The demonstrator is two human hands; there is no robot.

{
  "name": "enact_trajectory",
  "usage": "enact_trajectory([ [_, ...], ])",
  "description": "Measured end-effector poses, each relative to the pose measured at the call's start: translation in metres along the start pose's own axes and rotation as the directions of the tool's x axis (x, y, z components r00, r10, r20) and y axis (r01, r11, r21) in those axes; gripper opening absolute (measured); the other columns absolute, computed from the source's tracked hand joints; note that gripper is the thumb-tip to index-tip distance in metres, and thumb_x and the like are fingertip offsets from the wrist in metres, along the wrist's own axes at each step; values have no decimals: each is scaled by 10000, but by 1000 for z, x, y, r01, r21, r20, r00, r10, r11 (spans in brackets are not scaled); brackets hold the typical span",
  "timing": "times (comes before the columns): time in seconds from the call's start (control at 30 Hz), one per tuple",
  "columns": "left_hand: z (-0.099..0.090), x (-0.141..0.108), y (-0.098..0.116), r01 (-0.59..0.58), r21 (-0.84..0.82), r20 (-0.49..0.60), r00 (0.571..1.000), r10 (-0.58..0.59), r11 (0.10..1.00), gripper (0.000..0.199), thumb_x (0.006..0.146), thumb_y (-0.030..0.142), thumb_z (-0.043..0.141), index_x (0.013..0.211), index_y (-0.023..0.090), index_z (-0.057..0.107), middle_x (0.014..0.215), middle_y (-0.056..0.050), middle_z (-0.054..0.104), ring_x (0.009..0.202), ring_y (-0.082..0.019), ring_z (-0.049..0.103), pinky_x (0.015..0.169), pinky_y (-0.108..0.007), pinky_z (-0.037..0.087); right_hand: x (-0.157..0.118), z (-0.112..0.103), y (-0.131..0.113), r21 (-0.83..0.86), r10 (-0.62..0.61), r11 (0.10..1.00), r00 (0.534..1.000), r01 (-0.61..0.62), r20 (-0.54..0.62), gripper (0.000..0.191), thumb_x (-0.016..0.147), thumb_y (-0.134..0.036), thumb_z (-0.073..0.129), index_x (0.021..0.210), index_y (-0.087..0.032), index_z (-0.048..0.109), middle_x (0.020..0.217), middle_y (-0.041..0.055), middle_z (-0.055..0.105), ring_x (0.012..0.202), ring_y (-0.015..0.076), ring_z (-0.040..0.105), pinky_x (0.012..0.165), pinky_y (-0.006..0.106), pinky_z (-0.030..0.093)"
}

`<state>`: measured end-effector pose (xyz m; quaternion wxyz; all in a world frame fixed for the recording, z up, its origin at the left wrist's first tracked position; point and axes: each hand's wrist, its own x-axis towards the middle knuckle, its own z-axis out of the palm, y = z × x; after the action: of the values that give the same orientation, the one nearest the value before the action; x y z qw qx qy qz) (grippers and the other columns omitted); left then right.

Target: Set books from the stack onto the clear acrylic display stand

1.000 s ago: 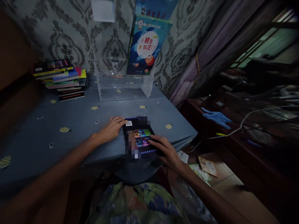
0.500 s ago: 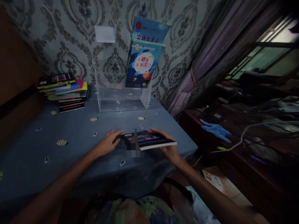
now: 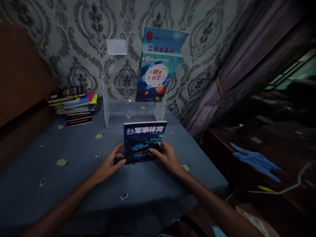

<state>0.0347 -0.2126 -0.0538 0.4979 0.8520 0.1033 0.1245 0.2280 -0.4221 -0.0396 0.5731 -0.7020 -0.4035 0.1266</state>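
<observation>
Currently, work is looking partway along, judging by layout: a front blue book (image 3: 154,77) and a rear blue book (image 3: 164,40) are standing on the clear stand (image 3: 160,112), while the dark-covered book (image 3: 143,140) is being held upright in front, off it. More books are lying in the stack (image 3: 74,101) at left on the desk (image 3: 81,187). Right hand (image 3: 170,158) is gripping the dark-covered book's right side: thumb is pressing the front cover, other fingers are going behind, so they're pinching it. Left hand (image 3: 110,166) is framing the lower left side, thumb and fingers spreading apart, thumb tip reaching the corner; can't tell whether they're pinching. Bottom edge is hovering over or touching the desk, unclear which. Blue glove (image 3: 256,161) is lying well apart, at right.
</observation>
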Motion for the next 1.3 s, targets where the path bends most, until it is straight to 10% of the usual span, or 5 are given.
enact_trajectory([
  [0.3,-20,5,-5,106,256,-300,954,-25,961,410,944,467,455,1256,222,558,703,36,585,596,-175,551,663,-315,473,3,-6,28,-355,55,935,991,-8,123,540,867,-325,682,1375,-211,538,743,-24,665,611,168,627,612,297,528],
  [0.63,-1,65,-24,-182,569,-88,956,280,802,360,958,279,441,1268,163,582,1307,-143,636,1275,-305,544,1095,-524,435,12,-4,41,-510,-159,837,980,198,119,441,908,-303,652,1343,-261,592,1253,107,646,1173,289,615,999,498,528],
  [1.0,0,54,-11,-207,680,-32,950,310,703,331,1011,251,405,1207,187,665,1098,-97,690,1029,-245,664,963,-446,544,23,-12,55,-342,-207,898,952,275,224,364,960,-312,593,1321,-287,636,1395,110,604,1312,301,555,1083,572,455],
  [1.3,-5,80,-20,-132,692,-40,974,221,710,368,1004,287,417,1306,203,608,1408,-104,607,1295,-305,562,1057,-560,465,18,-10,54,-437,-245,836,938,333,246,349,990,-282,531,1324,-246,624,1414,133,578,1330,285,528,1092,566,447],
])
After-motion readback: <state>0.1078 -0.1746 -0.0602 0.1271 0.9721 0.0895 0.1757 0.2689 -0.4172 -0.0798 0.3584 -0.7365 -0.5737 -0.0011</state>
